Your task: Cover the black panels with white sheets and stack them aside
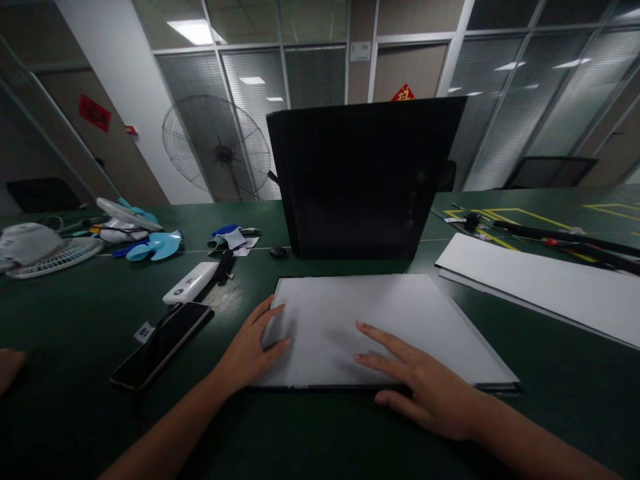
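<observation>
A flat white panel [350, 300] with dark edges lies on the green table in front of me. My left hand [253, 347] is at the panel's left edge, its fingers apart and reaching over the white surface. Over the right front part of the panel, my right hand [420, 380] has its fingers spread, with the thumb near the front edge. Neither hand holds anything; whether the fingertips press on the surface, I cannot tell. Behind the panel a large black box-like piece [360, 187] stands upright.
On the left lie a phone [163, 343], a white power bank [193, 283] and fan parts with light-blue blades [155, 247]. White boards [540, 283] and black tubes [565, 237] lie on the right. Another person's hand [10, 368] shows at the left edge. A standing fan [217, 150] is behind.
</observation>
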{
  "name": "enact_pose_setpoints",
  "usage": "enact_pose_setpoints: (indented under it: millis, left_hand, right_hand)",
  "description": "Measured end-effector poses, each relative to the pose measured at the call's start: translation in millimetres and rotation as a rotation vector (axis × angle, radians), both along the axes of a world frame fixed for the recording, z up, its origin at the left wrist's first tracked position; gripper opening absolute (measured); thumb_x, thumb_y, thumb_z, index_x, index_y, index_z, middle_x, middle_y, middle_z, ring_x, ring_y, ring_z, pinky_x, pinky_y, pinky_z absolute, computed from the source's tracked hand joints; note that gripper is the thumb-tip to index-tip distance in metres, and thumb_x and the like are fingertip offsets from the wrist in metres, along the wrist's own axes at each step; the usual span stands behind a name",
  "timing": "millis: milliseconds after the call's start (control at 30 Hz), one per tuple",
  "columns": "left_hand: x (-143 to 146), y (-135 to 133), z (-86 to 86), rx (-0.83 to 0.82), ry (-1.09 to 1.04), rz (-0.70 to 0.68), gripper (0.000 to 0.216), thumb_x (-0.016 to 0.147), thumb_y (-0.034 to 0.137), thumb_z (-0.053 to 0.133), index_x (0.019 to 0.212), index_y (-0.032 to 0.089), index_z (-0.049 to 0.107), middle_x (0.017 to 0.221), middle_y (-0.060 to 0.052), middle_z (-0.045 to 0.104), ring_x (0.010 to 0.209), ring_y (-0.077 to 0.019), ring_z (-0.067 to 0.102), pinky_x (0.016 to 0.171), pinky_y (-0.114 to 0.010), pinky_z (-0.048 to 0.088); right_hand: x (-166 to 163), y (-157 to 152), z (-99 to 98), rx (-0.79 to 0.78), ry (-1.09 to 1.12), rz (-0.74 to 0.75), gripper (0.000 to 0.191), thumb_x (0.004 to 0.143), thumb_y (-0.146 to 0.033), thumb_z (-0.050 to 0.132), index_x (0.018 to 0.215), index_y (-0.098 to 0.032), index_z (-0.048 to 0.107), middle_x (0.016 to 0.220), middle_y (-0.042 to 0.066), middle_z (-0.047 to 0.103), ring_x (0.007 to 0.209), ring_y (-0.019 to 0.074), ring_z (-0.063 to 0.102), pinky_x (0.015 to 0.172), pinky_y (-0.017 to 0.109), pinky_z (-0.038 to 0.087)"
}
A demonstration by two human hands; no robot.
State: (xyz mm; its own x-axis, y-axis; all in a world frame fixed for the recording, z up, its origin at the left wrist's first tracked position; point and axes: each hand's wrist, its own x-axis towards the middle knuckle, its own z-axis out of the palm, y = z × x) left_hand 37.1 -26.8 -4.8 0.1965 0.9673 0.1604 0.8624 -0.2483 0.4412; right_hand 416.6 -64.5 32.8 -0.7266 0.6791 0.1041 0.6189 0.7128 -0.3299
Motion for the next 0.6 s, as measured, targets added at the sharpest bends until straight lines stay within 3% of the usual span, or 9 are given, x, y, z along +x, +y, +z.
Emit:
enact_pose_setpoints:
  millis: [100,200,267,367,500,600]
  left_hand:
    - [-1.3,0.3,-0.3,0.003,-0.013,-0.022,0.061,0.091,0.044,0.060,0.149,0.026,0.050,0.168,-0.009,0.029,0.150,-0.0372,0.035,0.119,-0.060,0.034]
    - [-2.4,0.7,-0.7,0.021,-0.032,-0.069,0.055,0.092,0.039,0.056,0.146,0.027,0.053,0.167,-0.007,0.030,0.150,-0.0366,0.035,0.119,-0.059,0.034]
    - [-2.3,0.9,-0.7,0.015,-0.036,-0.076,0.054,0.094,0.039,0.055,0.146,0.028,0.053,0.167,-0.006,0.032,0.150,-0.0363,0.035,0.119,-0.060,0.035]
    - [-0.6,1.0,0.1,-0.006,-0.021,-0.064,0.054,0.096,0.046,0.053,0.146,0.028,0.054,0.165,-0.007,0.035,0.149,-0.0362,0.036,0.118,-0.061,0.034]
    - [1.9,0.9,1.9,-0.023,0.028,-0.074,0.056,0.094,0.052,0.056,0.144,0.027,0.057,0.165,-0.008,0.036,0.149,-0.0362,0.036,0.118,-0.061,0.034]
    - [2.0,0.5,2.3,-0.026,0.050,-0.072,0.053,0.093,0.052,0.057,0.141,0.029,0.061,0.164,-0.008,0.038,0.150,-0.0362,0.036,0.118,-0.061,0.035]
  right_hand:
    - [48.2,34.2,-11.8,0.237,0.075,-0.299,0.050,0.103,-0.045,0.046,0.152,-0.036,0.046,0.169,0.003,0.017,0.148,0.0300,0.035,0.114,0.053,0.044]
    - [126.5,72.5,-27.9,0.417,0.023,-0.709,0.051,0.103,-0.039,0.045,0.151,-0.023,0.046,0.166,0.009,0.023,0.150,0.0284,0.030,0.120,0.048,0.034]
    - [179.4,87.7,-36.6,0.382,-0.079,-0.910,0.054,0.101,-0.036,0.046,0.151,-0.014,0.045,0.164,0.016,0.026,0.153,0.0295,0.022,0.122,0.046,0.028]
    - [235.0,92.0,-44.3,0.274,-0.140,-1.095,0.058,0.101,-0.039,0.043,0.147,-0.004,0.048,0.155,0.027,0.036,0.149,0.0383,0.024,0.115,0.055,0.031]
    - [256.6,84.8,-45.7,0.114,-0.187,-1.227,0.072,0.099,-0.061,0.038,0.147,-0.009,0.052,0.144,0.028,0.050,0.126,0.0416,0.051,0.093,0.054,0.044]
    - [252.4,82.0,-40.5,0.075,-0.225,-1.266,0.071,0.098,-0.066,0.036,0.145,-0.018,0.056,0.135,0.026,0.058,0.111,0.0400,0.059,0.079,0.049,0.045]
